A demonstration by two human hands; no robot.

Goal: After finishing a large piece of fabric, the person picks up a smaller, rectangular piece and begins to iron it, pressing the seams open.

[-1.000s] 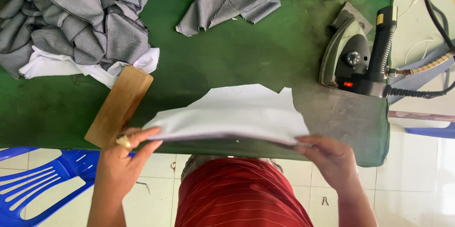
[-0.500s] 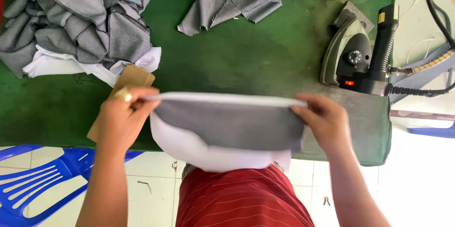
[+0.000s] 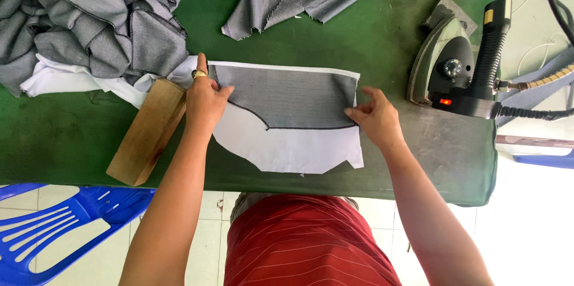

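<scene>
Both hands lie flat, fingers spread, gripping nothing: the left hand (image 3: 205, 99) presses the left edge and the right hand (image 3: 375, 118) the right edge of a grey-and-white fabric piece (image 3: 287, 118) on the green table (image 3: 72, 136). A grey cloth heap (image 3: 84, 17) is cut off at the frame's top left

Bright, even daylight fills the frame, overexposing the pale floor (image 3: 532, 226) at lower right to near white, while shadows on the green table (image 3: 371, 35) stay soft, focus sharp, and straight edges bow slightly outward.
</scene>
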